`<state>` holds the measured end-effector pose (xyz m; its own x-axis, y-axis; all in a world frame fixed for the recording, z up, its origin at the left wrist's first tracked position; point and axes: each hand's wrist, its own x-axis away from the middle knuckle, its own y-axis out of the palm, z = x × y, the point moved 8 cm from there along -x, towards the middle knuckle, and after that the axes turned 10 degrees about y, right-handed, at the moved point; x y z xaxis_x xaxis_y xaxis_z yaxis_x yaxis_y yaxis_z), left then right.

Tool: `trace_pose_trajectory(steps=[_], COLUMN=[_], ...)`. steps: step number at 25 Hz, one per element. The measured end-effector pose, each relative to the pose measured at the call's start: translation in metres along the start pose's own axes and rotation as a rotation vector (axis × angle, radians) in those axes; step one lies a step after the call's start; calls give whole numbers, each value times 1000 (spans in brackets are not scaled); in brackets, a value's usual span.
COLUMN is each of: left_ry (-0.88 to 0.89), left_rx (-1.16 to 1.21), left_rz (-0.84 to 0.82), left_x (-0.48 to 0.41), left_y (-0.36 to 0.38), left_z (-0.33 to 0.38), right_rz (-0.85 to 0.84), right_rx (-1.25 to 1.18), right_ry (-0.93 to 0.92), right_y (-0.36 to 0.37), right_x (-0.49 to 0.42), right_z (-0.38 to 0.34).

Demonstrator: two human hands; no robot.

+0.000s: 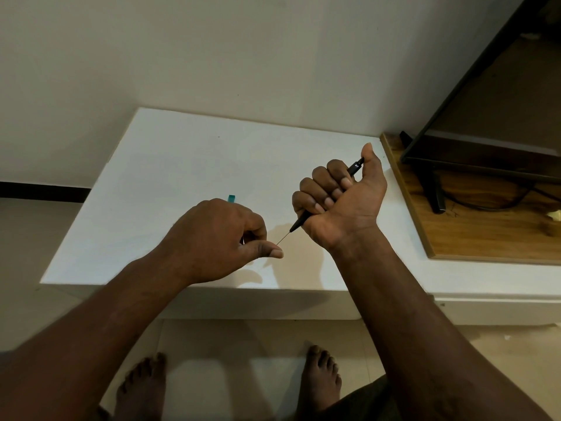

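Black tool: slim and pen-shaped, tapering to a thin metal tip. It lies slanted in the air above the white ledge, cap end up and away from you, tip down towards your left side.
Right hand: you hold the tool in a closed fist, palm towards the camera. All four fingers wrap the barrel, and the thumb stands up along the cap end. Only the two ends of the tool show outside the fist.
Left hand: back of the hand up, fingers curled under. Thumb and forefinger are pinched together on the very end of the thin tip. I cannot tell whether anything else sits inside that pinch.
Spacing of hands: close together but not touching, joined only by the tool.
Teal piece: a small corner shows just beyond your left knuckles. I cannot tell whether you hold it or it lies on the ledge.
Ledge: white and flat, set against a pale wall, with the shadows of both hands on it.
Wooden board: it lies at the right end of the ledge.
Screen: dark, standing on the board on a black foot, with a cable trailing beside the foot.
Feet: bare, on the tiled floor below the ledge.
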<state>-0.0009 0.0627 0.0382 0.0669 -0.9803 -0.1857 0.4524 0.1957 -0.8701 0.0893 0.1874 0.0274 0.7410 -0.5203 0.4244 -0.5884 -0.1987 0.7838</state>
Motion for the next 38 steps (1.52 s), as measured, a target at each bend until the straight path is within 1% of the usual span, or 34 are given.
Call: trace_pose_trajectory(steps=[38], left_ry=[-2], left_rx=[-6], left_rz=[-8], left_x=[0], left_y=[0], left_z=[3], right_rz=[-8], right_rx=[8], right_ry=[-7], right_y=[0], right_x=[-1], right_z=[2])
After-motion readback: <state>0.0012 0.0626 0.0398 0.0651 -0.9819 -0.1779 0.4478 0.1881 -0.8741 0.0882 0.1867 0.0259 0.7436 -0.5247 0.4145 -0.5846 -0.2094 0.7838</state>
